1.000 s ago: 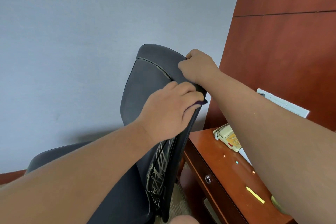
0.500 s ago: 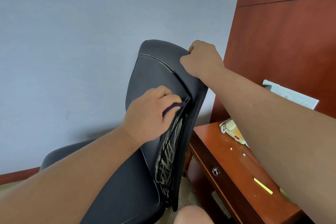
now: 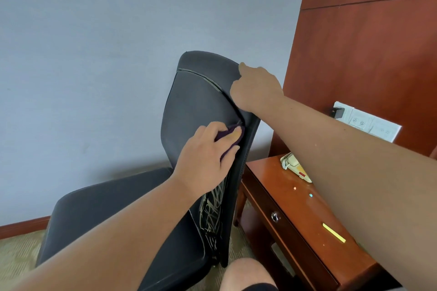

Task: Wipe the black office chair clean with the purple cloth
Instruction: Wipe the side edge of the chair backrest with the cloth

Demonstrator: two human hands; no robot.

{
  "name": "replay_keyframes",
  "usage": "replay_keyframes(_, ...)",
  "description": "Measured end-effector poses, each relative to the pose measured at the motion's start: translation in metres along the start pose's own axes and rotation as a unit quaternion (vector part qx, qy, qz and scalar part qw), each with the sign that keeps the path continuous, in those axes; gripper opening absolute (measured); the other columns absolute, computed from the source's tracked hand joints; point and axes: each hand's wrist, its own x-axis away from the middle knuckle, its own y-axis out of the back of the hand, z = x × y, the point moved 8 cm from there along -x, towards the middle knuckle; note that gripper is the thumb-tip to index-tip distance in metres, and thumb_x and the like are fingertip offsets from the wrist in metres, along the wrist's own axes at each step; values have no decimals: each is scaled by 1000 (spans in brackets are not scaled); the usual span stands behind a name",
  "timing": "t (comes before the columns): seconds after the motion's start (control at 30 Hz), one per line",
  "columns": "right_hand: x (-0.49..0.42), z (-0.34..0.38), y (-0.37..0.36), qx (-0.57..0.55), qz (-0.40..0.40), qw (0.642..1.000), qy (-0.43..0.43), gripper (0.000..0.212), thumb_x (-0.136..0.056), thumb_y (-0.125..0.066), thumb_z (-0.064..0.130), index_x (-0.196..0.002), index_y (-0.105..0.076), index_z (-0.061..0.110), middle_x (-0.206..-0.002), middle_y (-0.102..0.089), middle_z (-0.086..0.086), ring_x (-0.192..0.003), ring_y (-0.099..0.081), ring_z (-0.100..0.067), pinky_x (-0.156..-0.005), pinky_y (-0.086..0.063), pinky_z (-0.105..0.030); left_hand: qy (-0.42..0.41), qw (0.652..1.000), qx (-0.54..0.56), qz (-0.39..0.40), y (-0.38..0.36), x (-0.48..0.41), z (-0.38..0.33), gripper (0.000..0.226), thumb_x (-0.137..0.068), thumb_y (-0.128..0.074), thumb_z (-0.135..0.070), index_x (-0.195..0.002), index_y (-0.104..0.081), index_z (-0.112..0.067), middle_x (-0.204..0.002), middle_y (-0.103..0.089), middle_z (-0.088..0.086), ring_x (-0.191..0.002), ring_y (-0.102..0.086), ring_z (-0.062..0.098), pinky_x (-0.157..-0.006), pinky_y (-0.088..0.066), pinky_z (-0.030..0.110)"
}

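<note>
The black office chair point(image 3: 196, 101) stands side-on in front of me, its backrest upright and its seat stretching to the lower left. My left hand point(image 3: 208, 160) presses the purple cloth point(image 3: 227, 136) against the backrest's right edge, about halfway up; only a small fold of cloth shows between the fingers. My right hand point(image 3: 256, 87) grips the backrest's upper right edge, fingers wrapped behind it. The lower side of the backrest shows scratched, worn material.
A reddish wooden desk point(image 3: 272, 196) with a drawer stands right of the chair, holding a cream telephone point(image 3: 293, 165) and a yellow strip point(image 3: 333, 232). A wood panel with wall sockets point(image 3: 364, 123) rises behind. A grey wall lies beyond the chair. My knee point(image 3: 246, 274) is at the bottom.
My left hand with the cloth has slid down the backrest's right edge, away from my right hand, which stays gripping the top. More of the seat and desk is in view.
</note>
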Motion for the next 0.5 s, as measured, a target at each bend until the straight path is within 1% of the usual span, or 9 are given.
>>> replay_keyframes(0.07, 4, 1, 2, 4, -9, 1000, -10, 50, -86, -39, 16, -136, -42, 14, -110, -49, -12, -87, -44, -33, -68, -39, -36, -27, 999, -29, 5, -1, 9, 1, 35, -96, -51, -33, -128, -60, -24, -112, -54, 2, -86, -49, 22, -65, -51, 40)
replay_keyframes(0.17, 9, 0, 3, 22, -13, 1000, -17, 48, -87, -39, 17, -134, -43, 15, -102, -41, -8, -85, -44, -33, -62, -36, -34, -62, 996, -60, 15, -1, 13, 2, 30, -93, -58, -27, -123, -64, -24, -108, -58, 4, -79, -50, 24, -57, -50, 40)
replay_keyframes(0.23, 10, 2, 4, 28, -17, 999, -21, 46, -87, -38, 18, -133, -43, 15, -101, -40, -7, -84, -44, -33, -63, -37, -35, -81, 994, -72, 24, 3, 10, 0, 27, -93, -59, -27, -118, -67, -23, -104, -59, 4, -77, -51, 23, -54, -50, 40)
replay_keyframes(0.3, 10, 5, 4, 35, -24, 999, -22, 44, -88, -38, 18, -131, -44, 15, -100, -39, -7, -84, -44, -32, -64, -38, -37, -57, 997, -45, 6, 15, 1, 0, 25, -93, -56, -31, -113, -69, -23, -100, -58, 0, -79, -53, 21, -55, -50, 36)
replay_keyframes(0.4, 9, 6, 3, 44, -32, 998, -25, 43, -87, -38, 18, -129, -45, 14, -98, -39, -7, -82, -44, -33, -64, -39, -37, 39, 998, 33, -40, 34, -15, 10, 27, -93, -50, -37, -115, -63, -27, -105, -55, -7, -91, -54, 14, -67, -48, 28)
replay_keyframes(0.43, 10, 5, 3, 47, -32, 998, -27, 43, -87, -38, 18, -128, -45, 14, -98, -39, -8, -82, -44, -33, -64, -39, -37, 56, 996, 50, -46, 36, -19, 12, 27, -92, -51, -37, -115, -61, -27, -107, -55, -8, -94, -54, 14, -71, -47, 27)
replay_keyframes(0.5, 10, 5, 4, 51, -34, 998, -29, 41, -87, -38, 18, -127, -45, 13, -98, -39, -8, -81, -44, -33, -62, -37, -36, 46, 997, 50, -38, 33, -23, 5, 25, -92, -53, -35, -114, -61, -26, -109, -57, -6, -95, -54, 15, -72, -49, 29)
